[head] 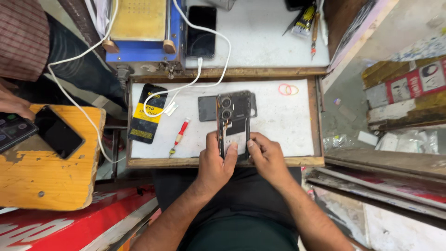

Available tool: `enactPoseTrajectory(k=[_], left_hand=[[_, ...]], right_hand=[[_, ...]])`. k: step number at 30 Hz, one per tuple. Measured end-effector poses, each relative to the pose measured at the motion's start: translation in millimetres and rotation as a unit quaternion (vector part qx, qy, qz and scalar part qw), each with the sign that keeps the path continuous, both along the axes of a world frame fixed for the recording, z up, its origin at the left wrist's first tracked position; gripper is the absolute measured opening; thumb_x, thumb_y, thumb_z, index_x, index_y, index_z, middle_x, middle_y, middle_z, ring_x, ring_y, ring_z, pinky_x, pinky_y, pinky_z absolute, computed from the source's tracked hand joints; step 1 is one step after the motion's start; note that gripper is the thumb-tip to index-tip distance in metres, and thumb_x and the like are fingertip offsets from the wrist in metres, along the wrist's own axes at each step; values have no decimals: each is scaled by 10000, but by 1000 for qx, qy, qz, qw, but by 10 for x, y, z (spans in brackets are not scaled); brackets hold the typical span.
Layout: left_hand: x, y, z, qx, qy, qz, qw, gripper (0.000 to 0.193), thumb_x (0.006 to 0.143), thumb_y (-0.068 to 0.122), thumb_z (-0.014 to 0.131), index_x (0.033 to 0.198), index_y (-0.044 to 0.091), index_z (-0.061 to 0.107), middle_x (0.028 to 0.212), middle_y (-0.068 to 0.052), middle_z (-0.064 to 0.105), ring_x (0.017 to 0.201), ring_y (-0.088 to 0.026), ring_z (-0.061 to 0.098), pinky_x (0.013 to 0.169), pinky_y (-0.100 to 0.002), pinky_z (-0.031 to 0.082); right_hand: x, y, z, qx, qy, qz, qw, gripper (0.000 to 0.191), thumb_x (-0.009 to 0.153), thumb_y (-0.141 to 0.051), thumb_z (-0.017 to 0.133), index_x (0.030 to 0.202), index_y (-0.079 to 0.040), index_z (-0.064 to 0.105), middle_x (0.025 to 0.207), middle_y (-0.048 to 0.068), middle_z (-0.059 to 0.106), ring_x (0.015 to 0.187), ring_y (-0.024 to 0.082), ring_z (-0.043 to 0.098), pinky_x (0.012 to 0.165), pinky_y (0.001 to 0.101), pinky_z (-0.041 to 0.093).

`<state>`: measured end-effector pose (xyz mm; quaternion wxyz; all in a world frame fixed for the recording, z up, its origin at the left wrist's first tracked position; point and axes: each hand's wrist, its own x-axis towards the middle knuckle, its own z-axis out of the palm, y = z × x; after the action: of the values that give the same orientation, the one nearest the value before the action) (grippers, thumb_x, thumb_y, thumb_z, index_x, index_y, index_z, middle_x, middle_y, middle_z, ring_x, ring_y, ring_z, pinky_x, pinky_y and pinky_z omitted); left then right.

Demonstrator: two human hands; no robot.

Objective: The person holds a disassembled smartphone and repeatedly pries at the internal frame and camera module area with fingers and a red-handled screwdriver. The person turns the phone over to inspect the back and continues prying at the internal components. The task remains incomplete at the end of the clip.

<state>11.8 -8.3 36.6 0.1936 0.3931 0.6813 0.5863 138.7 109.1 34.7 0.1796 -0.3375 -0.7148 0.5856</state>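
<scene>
Both my hands hold an opened phone [233, 120] with its back cover off, camera lenses and inner parts showing. My left hand [214, 160] grips its lower left edge, thumb on the inner board. My right hand [265, 155] grips its lower right edge. The phone is held above a white work tray [283, 125] with a wooden rim. A dark flat panel [207, 108] lies on the tray just behind the phone.
On the tray lie a red-handled screwdriver [180, 135], a black and yellow packet [147, 113] and rubber bands [288, 89]. Behind stand a blue machine [141, 32], a black phone [201, 31] on a white cable, and tools. At left, another person's hand [13, 104] holds a device over a wooden stool [51, 172].
</scene>
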Motion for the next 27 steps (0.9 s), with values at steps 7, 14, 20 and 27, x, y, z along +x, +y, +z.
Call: enactPoseTrajectory(k=[7,14,20,27], left_hand=[[-81,0,18,-13,-17,5,1000,358,994,162,645,1259,-6,473,940,-173,753,823,-262,787,694,-361,606],[-86,-3,-15,-9,-28,-11,1000,352,1005,163,628,1262,-5,457,945,-164,744,820,-242,776,696,-354,607],[-99,-8,-26,-19,-18,-23,999,351,1005,163,625,1260,-11,458,929,-155,743,817,-223,778,688,-343,609],[-155,4,-48,-1,-21,-37,999,332,1025,153,612,1262,-20,457,967,-161,730,829,-222,758,694,-344,608]], right_hand=[[4,105,89,20,3,66,998,288,1011,-122,582,1265,-18,669,619,-37,513,566,47,444,506,237,395],[-24,81,65,3,13,52,999,272,1002,-104,587,1238,-15,688,630,-34,552,570,45,450,511,241,391],[-45,82,5,12,-11,38,999,229,1025,-133,586,1175,-23,719,632,-22,601,568,39,503,519,228,427],[17,150,65,-10,14,95,995,392,941,-93,620,1330,-45,639,644,-34,628,569,36,492,523,220,421]])
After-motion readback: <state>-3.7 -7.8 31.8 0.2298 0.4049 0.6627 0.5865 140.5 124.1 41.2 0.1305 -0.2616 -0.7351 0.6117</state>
